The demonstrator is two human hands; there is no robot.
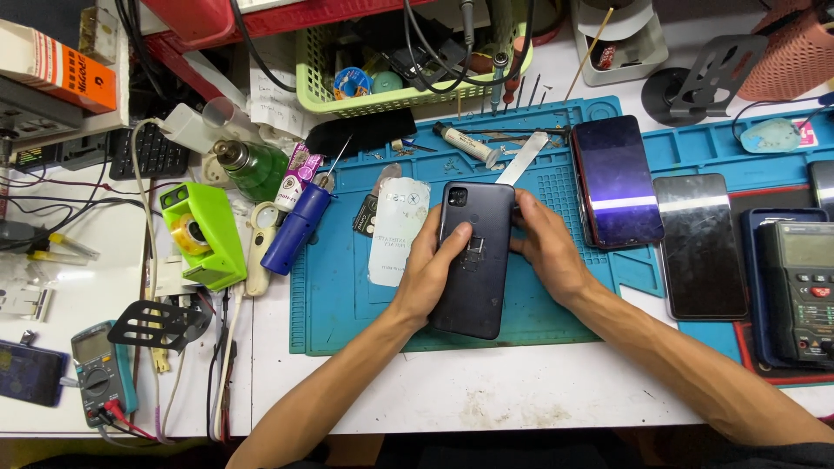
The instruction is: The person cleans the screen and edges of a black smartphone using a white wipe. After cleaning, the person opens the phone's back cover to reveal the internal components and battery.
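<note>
Phone: my dark grey smartphone [473, 260] lies back-up, camera end away from me, on the blue silicone work mat [347, 295], between my two hands.
Left hand: my left hand [426, 274] wraps the phone's left edge, fingers curled onto its back, gripping it.
Right hand: my right hand [547, 247] presses the right edge, fingers closed against the phone's side.
Left of phone: a white rectangular film sheet [398, 230] lies just beside it; further left, a blue cylindrical tool [297, 230].
Right of phone: a purple-screened phone [615, 182] and a black glass panel [700, 246].
Far right: a black multimeter [804, 291].
</note>
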